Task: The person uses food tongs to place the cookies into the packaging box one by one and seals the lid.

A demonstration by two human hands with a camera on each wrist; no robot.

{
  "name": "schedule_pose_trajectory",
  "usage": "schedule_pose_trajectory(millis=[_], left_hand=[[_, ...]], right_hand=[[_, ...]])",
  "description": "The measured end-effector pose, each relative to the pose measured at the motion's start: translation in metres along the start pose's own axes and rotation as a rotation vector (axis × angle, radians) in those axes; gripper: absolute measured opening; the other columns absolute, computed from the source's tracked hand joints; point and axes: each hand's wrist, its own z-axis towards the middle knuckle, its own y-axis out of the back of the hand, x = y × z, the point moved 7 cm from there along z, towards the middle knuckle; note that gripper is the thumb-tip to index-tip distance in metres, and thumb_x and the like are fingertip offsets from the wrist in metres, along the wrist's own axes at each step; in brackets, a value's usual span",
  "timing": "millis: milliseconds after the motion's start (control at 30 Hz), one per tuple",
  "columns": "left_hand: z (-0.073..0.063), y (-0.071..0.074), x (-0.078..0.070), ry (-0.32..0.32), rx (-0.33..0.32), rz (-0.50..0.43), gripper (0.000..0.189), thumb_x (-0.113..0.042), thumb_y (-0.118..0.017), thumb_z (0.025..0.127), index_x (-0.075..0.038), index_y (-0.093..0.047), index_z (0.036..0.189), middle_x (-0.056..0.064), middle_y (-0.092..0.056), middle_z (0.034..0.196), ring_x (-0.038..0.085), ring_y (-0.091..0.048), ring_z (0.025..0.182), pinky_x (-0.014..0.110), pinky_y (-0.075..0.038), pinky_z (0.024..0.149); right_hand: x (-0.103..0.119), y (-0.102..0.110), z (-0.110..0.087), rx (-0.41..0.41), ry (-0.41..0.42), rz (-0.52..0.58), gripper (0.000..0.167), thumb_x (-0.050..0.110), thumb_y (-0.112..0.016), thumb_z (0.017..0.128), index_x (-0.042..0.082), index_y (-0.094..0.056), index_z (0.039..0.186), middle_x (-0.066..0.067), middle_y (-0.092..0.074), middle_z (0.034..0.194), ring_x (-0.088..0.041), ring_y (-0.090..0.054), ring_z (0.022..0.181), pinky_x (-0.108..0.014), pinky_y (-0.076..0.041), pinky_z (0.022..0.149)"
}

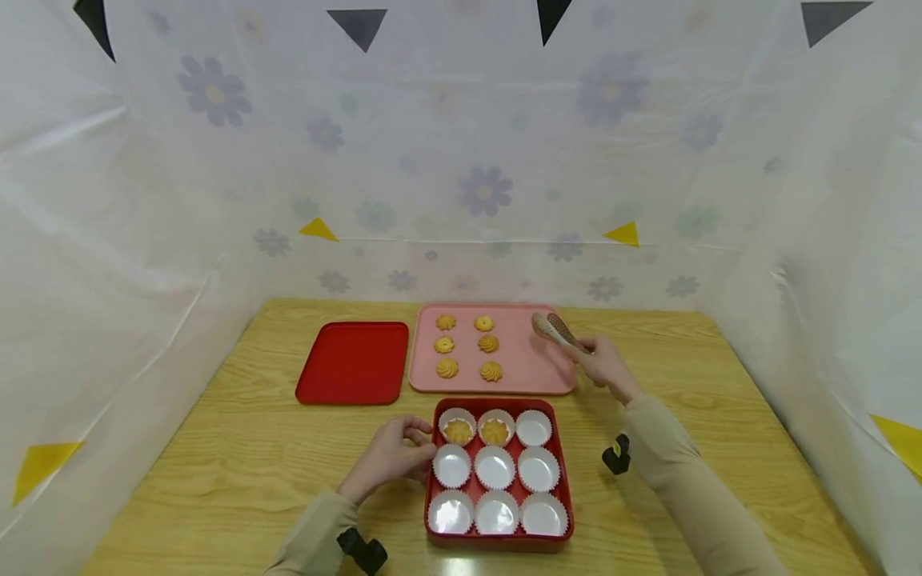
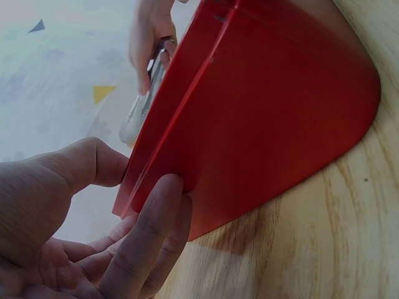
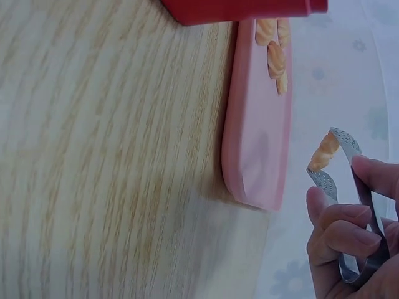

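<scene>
My right fingers [image 3: 346,238] are clamped on the tongs [image 1: 545,328], which grip a cookie [image 3: 325,151] over the pink tray [image 1: 533,374]; the tongs' long axis points left and away from me. The red box [image 1: 497,542] lies nearer me and leftward; my left fingers [image 2: 146,233], closer to it, rest loosely apart against its left wall.

Red box [image 3: 243,9] cropped in right wrist view
</scene>
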Motion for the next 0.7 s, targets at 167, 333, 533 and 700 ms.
schedule_pose_trajectory(millis=[167,333,533,700], left_hand=[[0.000,0.000,-0.001,-0.004,0.005,-0.001,0.038,-0.008,-0.071,0.084,0.008,-0.059,0.115,0.014,-0.064,0.091,0.014,-0.068,0.061,0.033,-0.062,0.058],[0.000,0.000,0.000,0.002,0.006,-0.003,0.037,-0.007,-0.071,0.084,0.008,-0.059,0.115,0.014,-0.064,0.090,0.015,-0.068,0.060,0.033,-0.062,0.058],[-0.001,0.000,-0.001,-0.002,0.008,-0.010,0.037,-0.007,-0.071,0.084,0.008,-0.058,0.115,0.014,-0.064,0.090,0.015,-0.068,0.060,0.034,-0.062,0.058],[0.000,0.001,0.001,-0.007,0.006,0.000,0.037,-0.007,-0.071,0.083,0.008,-0.059,0.115,0.013,-0.064,0.089,0.014,-0.067,0.061,0.033,-0.062,0.058]], right_hand=[[0.008,0.004,-0.014,-0.008,0.023,-0.047,0.051,0.037,-0.054,0.103,-0.003,-0.059,0.133,-0.009,-0.057,0.073,-0.006,-0.027,0.043,-0.024,-0.031,0.042],[0.023,0.010,-0.033,-0.002,0.091,-0.147,0.049,0.040,-0.056,0.102,0.001,-0.062,0.131,-0.002,-0.051,0.070,-0.009,-0.035,0.048,-0.027,-0.037,0.045],[0.044,0.018,-0.054,0.001,0.269,-0.301,0.042,0.031,-0.059,0.101,-0.001,-0.066,0.126,-0.018,-0.070,0.108,-0.014,-0.052,0.077,-0.029,-0.043,0.066],[0.054,0.020,-0.067,0.072,0.386,-0.338,0.028,0.025,-0.061,0.100,0.003,-0.071,0.115,-0.009,-0.068,0.093,-0.009,-0.047,0.069,-0.025,-0.039,0.060]])
